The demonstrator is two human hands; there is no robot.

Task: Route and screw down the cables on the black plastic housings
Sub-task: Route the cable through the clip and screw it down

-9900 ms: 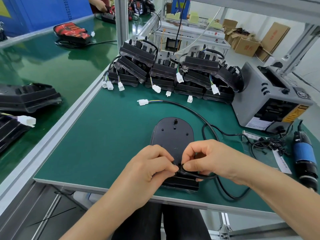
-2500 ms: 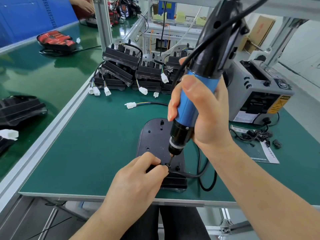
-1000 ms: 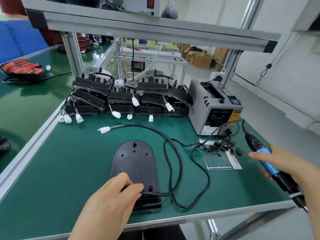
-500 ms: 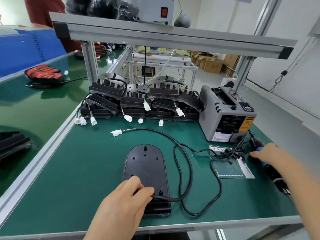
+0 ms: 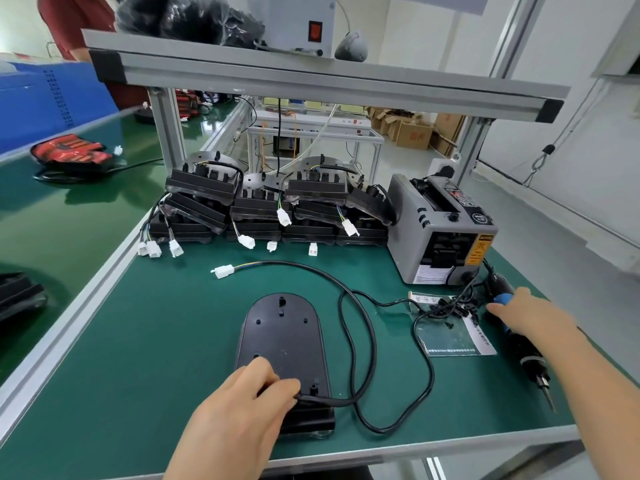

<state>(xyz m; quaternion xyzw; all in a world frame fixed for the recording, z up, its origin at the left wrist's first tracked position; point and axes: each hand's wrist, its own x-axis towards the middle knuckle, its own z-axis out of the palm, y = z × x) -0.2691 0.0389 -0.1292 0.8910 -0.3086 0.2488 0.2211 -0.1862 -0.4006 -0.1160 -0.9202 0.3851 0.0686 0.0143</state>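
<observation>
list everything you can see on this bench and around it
black oval plastic housing: one, black, flat, centre of the green mat
black cable: one, black, loops right of that housing, ends in a white connector
stacked black housings: several, black, back row, white plugs dangling
grey tape dispenser: one, grey, back right
blue-and-black electric screwdriver: one, lying at the right edge
clear printed bag: one, right of the cable, small black parts on it
red-and-black unit: one, far left bench
left-hand grip: one, on the housing's near end, fingers curled on the cable
right-hand grip: one, resting on the screwdriver's blue handle
</observation>
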